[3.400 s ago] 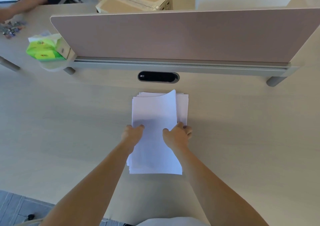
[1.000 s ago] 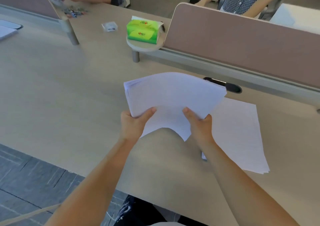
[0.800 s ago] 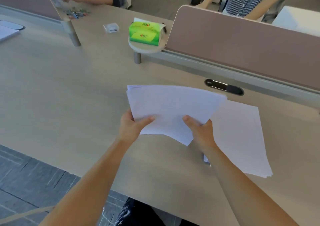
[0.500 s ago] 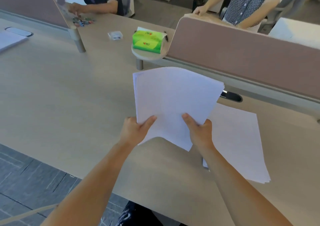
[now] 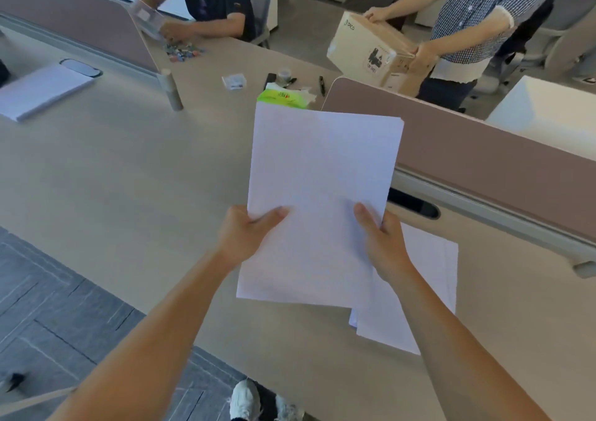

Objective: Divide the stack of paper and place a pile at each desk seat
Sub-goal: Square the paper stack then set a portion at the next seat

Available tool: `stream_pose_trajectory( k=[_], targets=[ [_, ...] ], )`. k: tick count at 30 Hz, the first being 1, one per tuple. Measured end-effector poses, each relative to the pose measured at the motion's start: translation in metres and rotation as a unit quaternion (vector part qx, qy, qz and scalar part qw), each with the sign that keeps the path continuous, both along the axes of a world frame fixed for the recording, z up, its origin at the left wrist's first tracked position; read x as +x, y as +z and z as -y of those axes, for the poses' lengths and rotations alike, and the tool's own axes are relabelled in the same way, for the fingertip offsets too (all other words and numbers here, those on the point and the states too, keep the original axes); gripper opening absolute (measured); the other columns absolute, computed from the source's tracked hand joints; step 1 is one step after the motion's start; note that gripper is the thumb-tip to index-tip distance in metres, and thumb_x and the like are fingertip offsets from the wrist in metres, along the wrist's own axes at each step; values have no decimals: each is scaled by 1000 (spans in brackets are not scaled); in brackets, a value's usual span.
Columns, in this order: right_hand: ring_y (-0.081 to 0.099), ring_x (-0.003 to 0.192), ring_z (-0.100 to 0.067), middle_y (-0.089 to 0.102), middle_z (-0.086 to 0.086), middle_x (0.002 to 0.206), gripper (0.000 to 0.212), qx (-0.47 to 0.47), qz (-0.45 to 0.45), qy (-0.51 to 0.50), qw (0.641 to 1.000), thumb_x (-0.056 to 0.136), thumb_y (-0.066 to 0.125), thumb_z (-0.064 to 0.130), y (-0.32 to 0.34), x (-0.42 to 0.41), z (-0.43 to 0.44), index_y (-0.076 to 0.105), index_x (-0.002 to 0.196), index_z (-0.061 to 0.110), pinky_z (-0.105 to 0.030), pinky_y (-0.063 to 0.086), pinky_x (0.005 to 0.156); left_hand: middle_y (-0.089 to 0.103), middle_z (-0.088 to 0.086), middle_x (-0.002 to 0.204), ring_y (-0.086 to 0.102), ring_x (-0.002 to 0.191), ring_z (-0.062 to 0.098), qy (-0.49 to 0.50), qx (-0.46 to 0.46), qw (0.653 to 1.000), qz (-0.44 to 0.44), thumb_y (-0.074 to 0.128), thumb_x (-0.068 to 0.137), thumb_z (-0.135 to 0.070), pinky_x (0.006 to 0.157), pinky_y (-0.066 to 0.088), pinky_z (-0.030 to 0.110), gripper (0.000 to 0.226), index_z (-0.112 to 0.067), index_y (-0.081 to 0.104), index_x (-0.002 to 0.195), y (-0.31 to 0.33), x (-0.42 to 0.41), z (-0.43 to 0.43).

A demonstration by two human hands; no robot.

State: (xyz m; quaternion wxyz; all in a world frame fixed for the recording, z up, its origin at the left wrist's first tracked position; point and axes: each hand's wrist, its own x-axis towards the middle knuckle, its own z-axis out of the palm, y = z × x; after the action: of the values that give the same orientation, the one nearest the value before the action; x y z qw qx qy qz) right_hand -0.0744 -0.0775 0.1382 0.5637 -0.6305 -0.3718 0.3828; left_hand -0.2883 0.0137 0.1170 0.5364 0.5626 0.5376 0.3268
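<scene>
I hold a stack of white paper (image 5: 322, 175) lifted off the desk and tilted up toward me. My left hand (image 5: 248, 232) grips its lower left edge, thumb on top. My right hand (image 5: 382, 237) grips the lower right edge the same way. Below and to the right, a second pile of white sheets (image 5: 429, 278) lies flat on the light wooden desk (image 5: 113, 179), partly hidden by the held stack and my right arm. Another pile of paper (image 5: 42, 90) lies at the seat to the far left.
Mauve divider panels (image 5: 483, 159) run along the back of the desk, with a dark cable slot (image 5: 416, 206) below. A green tissue pack (image 5: 282, 98) peeks above the held stack. A seated person (image 5: 206, 4) and a standing person holding a cardboard box (image 5: 374, 53) are beyond.
I split the stack, left one pile on the desk and lifted the rest. Over the last second the held sheets rose and tilted upright, and my view swung up and left.
</scene>
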Motion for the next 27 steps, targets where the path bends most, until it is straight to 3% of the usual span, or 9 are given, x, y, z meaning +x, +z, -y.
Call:
stream_pose_trajectory(
  k=[2, 5, 9, 13, 16, 17, 20, 24, 27],
  targets=[
    [66, 96, 8, 69, 21, 108, 18, -13, -35, 3, 999, 97, 57, 32, -3, 9, -6, 65, 112, 36, -15, 49, 78, 69, 4, 69, 63, 60, 15, 13, -2, 1000, 1, 78, 78, -38, 55, 48, 32, 40, 0, 71, 69, 7, 7, 4],
    [66, 79, 12, 70, 21, 96, 12, -23, -82, 4, 996, 97, 56, 29, -6, 13, -15, 67, 100, 34, -9, 49, 63, 74, 0, 71, 70, 64, 12, 31, -14, 999, 5, 77, 79, -36, 60, 55, 33, 29, -8, 75, 72, 13, 11, 8],
    [62, 61, 12, 66, 25, 69, 19, -29, -96, 11, 995, 98, 57, 28, -4, 5, -28, 65, 82, 34, -11, 48, 61, 76, 6, 76, 74, 71, 22, 55, -20, 998, 2, 80, 76, -40, 64, 58, 44, 34, -8, 74, 69, 20, -1, 5],
    [60, 68, -3, 70, 17, 70, 22, -29, -90, 32, 995, 98, 56, 32, 5, -5, -46, 69, 79, 30, -15, 47, 60, 75, 5, 73, 72, 68, 21, 88, -13, 996, 12, 79, 79, -32, 68, 59, 45, 27, -10, 73, 65, 34, -10, -1],
    [57, 78, -13, 75, -10, 88, 24, -16, -84, 39, 996, 98, 55, 31, 11, -14, -55, 69, 80, 29, -18, 44, 56, 76, 5, 74, 74, 69, 22, 105, -16, 994, 10, 80, 77, -34, 68, 61, 42, 29, -9, 74, 66, 41, -17, -6],
    [57, 79, -13, 75, -12, 87, 23, -14, -80, 47, 996, 99, 54, 32, 11, -16, -58, 70, 81, 29, -19, 44, 57, 77, 6, 75, 74, 70, 23, 108, -16, 994, 4, 80, 77, -36, 68, 61, 40, 30, -8, 74, 68, 42, -20, -8],
    [58, 69, -9, 67, 7, 76, 22, -11, -74, 59, 995, 99, 53, 31, 14, -26, -65, 70, 85, 28, -13, 46, 55, 77, 8, 78, 74, 72, 24, 113, -9, 994, 3, 77, 80, -35, 68, 61, 40, 29, -7, 74, 72, 44, -27, -11],
    [59, 62, 0, 67, 13, 74, 25, -24, -66, 68, 995, 99, 52, 33, 12, -37, -76, 71, 84, 27, -12, 46, 55, 75, 2, 72, 72, 65, 18, 104, -12, 995, 7, 72, 86, -31, 64, 60, 35, 25, -9, 72, 74, 45, -39, -18],
    [49, 50, 2, 56, 18, 57, 28, -25, -54, 69, 996, 100, 50, 34, 7, -50, -87, 70, 83, 23, -11, 40, 49, 74, 2, 75, 71, 65, 16, 90, -24, 995, 21, 67, 89, -38, 62, 58, 31, 29, -10, 71, 81, 44, -55, -26]
  ],
)
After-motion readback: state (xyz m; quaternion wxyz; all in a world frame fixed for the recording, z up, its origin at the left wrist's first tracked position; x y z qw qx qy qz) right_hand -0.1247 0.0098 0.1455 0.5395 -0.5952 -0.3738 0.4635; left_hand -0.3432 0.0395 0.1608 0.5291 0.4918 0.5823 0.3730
